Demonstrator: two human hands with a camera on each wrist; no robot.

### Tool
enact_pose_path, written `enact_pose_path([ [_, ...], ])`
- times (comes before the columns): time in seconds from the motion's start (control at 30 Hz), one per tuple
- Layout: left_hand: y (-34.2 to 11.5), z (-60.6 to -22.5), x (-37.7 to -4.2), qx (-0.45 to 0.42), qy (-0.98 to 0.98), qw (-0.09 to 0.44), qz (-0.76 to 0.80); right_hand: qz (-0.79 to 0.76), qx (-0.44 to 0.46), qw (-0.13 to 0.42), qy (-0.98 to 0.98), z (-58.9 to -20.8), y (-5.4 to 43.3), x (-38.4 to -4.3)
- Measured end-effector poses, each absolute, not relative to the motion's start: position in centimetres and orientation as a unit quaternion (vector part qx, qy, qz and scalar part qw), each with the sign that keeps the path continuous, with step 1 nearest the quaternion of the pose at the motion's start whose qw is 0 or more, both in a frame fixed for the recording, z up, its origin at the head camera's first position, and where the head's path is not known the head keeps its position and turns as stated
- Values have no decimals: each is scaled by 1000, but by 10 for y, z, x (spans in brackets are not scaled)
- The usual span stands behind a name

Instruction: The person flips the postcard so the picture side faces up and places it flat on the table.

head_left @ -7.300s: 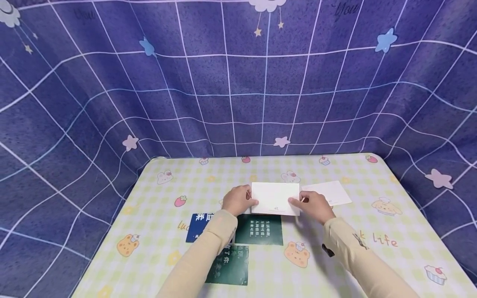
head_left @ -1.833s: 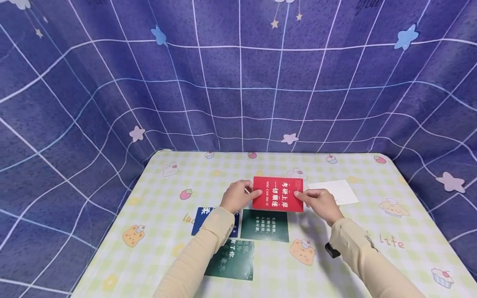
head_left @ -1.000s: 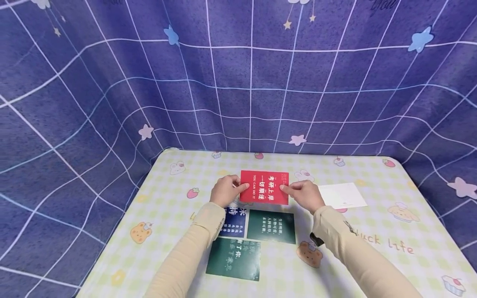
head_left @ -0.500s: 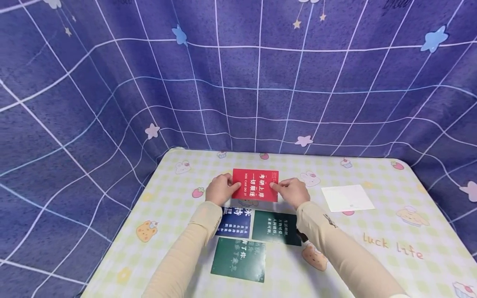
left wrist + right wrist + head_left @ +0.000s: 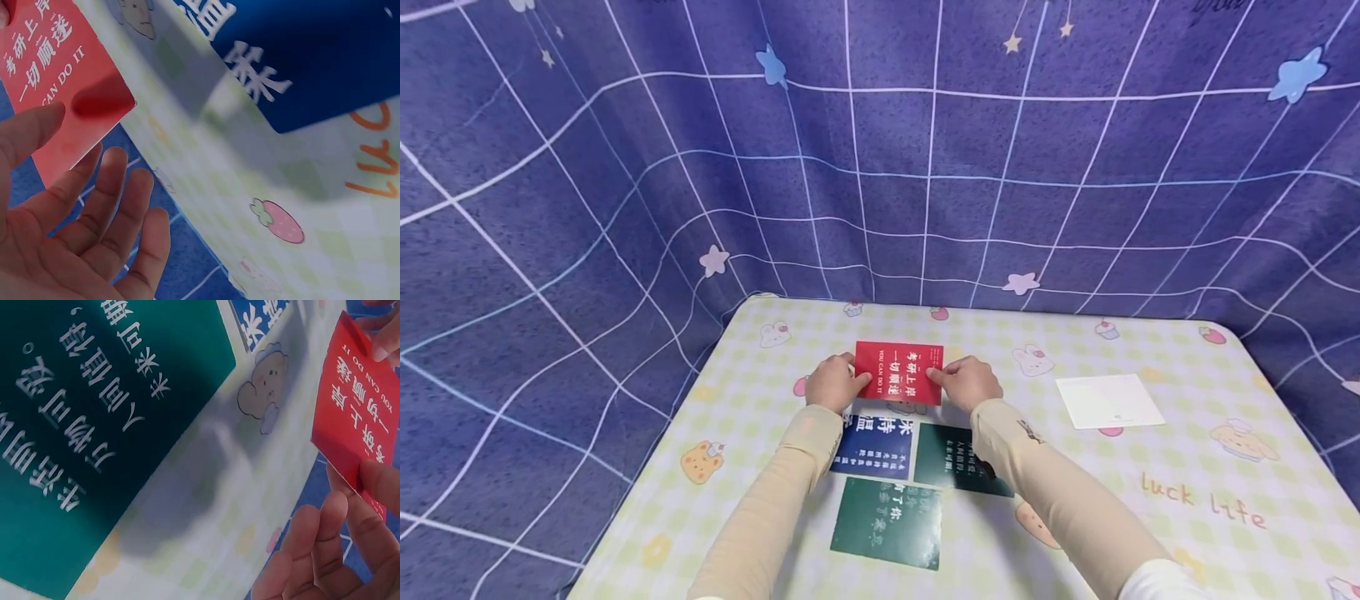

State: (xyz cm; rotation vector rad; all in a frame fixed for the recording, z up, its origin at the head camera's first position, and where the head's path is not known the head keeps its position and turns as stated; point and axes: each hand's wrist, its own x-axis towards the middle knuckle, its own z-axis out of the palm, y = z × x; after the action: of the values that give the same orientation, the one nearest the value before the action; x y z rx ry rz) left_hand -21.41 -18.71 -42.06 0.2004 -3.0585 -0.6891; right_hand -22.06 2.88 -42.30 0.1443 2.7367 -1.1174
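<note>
A red card [image 5: 898, 372] with white lettering is held up between both hands, printed face toward me. My left hand [image 5: 835, 382] pinches its left end, thumb on the front and index finger behind, as the left wrist view shows. At the other end my right hand [image 5: 971, 383] pinches the card the same way. Just below it on the table lie a blue card [image 5: 876, 447] and a dark green card [image 5: 951, 458], side by side. Nearer to me is another green card [image 5: 887, 523]. The right sleeve covers part of the right-hand green card.
A white card [image 5: 1110, 402] lies to the right on the patterned tablecloth [image 5: 1195, 467]. Behind the table's far edge hangs a blue curtain [image 5: 895, 208] with a white grid, which also runs along the left side.
The held card first showed its white side and now shows its red side. Both hands have carried it leftward, from above the green card to above the blue one.
</note>
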Motion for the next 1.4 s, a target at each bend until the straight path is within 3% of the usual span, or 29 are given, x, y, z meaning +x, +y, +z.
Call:
enact_pose_path([
  [0.33, -201, -430, -216, 104, -978, -25, -180, -356, 43, 83, 930, -435, 5, -226],
  [0.9, -199, -455, -216, 94, -987, 4, -127, -318, 45, 87, 943, -461, -6, -229],
  [1.4, -198, -474, -222, 85, -992, 29, -89, -169, 9, 15, 986, -470, -19, -230],
])
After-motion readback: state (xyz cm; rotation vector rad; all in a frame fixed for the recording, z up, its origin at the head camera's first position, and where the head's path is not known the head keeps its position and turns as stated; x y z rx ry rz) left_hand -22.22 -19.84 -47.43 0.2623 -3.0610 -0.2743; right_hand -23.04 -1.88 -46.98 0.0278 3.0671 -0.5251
